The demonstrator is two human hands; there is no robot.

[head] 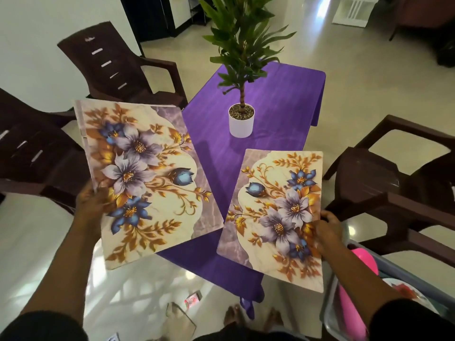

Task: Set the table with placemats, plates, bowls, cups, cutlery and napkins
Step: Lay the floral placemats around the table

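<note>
Left hand (92,201) and right hand (328,231) each pinching a floral placemat, left placemat (145,178), right placemat (275,215), over the purple table (278,99); no legible writing.

table with purple cloth (278,99), white potted plant (241,119) standing near its middle

1. Both forearms are bare from wrist up to near the elbow.
2. Dark, near-black sleeves (41,326) end around the elbows on each arm; the fabric looks plain, no print or logo visible.
3. Left hand (92,205) and right hand (328,231) carry no rings, watch or bracelet that can be made out.
4. Bare feet (234,316) show at the bottom edge, toes uncovered, no footwear.
5. Clothing below the sleeves is too dark to tell apart.
</note>
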